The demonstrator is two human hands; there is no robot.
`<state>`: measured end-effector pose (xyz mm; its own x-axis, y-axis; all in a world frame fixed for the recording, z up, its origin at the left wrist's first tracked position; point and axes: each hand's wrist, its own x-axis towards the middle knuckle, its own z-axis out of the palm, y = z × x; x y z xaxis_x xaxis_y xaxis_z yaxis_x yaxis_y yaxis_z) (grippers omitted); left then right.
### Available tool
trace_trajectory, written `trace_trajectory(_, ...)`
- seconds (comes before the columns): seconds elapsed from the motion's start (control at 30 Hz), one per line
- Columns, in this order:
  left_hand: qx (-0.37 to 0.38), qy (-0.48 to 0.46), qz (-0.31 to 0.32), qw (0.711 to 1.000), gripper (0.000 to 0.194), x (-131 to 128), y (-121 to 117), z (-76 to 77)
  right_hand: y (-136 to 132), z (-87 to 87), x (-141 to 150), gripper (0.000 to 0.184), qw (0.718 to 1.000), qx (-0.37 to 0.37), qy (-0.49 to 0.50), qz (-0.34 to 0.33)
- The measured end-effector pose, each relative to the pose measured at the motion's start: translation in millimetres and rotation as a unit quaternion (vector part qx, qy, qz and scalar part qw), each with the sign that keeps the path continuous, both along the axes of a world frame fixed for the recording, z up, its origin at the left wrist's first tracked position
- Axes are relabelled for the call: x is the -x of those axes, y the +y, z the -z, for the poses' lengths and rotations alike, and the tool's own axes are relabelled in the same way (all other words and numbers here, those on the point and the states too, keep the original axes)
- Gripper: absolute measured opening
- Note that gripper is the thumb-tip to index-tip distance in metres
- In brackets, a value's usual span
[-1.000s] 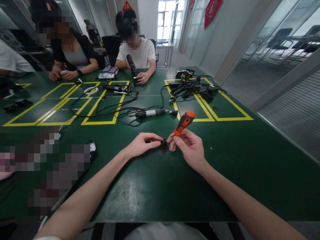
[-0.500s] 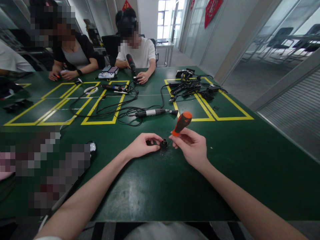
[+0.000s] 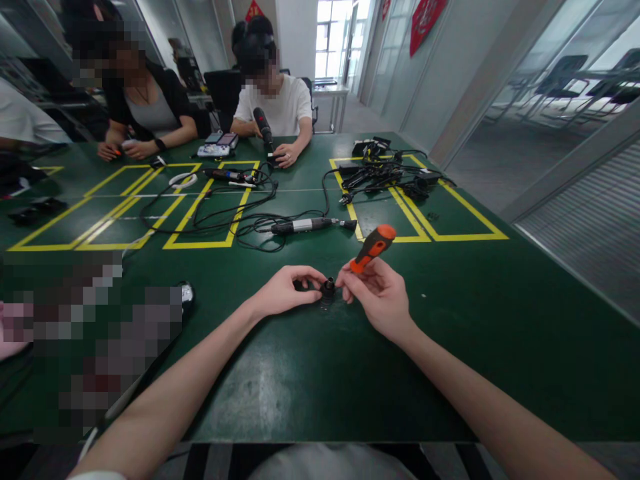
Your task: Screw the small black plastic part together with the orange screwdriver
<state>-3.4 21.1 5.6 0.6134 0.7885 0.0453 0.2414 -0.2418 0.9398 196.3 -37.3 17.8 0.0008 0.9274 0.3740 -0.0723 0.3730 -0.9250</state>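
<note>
A small black round part [image 3: 327,289] with a short metal tube on top stands on the green table [image 3: 280,373]. My left hand [image 3: 293,290] grips its left side between thumb and fingertips. In my right hand [image 3: 377,290] is a screwdriver [image 3: 375,247] with an orange and black handle, its butt tilted up to the right. The fingers close round the lower handle, and the tip, close to the black part's right side, is too small to make out.
Ahead lies a grey and black rotary tool [image 3: 305,225] with its cable. A heap of black cables and adapters [image 3: 380,173] lies at the back right. Across the table a person [image 3: 275,100] holds a power screwdriver [image 3: 263,127]. A second person [image 3: 150,107] sits at the left.
The screwdriver handle has tilted further to the right, and my right hand has shifted slightly closer to the black part. My left hand stays in place.
</note>
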Motion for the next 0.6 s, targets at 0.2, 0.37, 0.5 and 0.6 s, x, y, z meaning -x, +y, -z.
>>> trace_trajectory(0.2, -0.009, 0.008, 0.0, 1.0, 0.032, 0.0, -0.4, -1.1, 1.2, -4.8, -2.0, 0.031, 0.999, 0.009, -0.032, 0.031)
trace_trajectory(0.37, 0.0, 0.011, -0.002, 1.0, 0.035, -0.4, -1.1, -1.6, 1.8, -9.3, -3.6, 0.031, 0.998, -0.018, -0.053, 0.042)
trace_trajectory(0.5, 0.005, 0.012, -0.006, 1.0, 0.036, -0.5, -1.3, 0.5, 1.2, -7.9, -3.7, 0.03, 0.998, -0.009, -0.054, 0.042)
trace_trajectory(0.6, 0.007, 0.007, -0.009, 1.0, 0.039, -0.5, -1.4, 2.2, 0.2, -5.7, -3.4, 0.029, 0.998, 0.011, -0.046, 0.035)
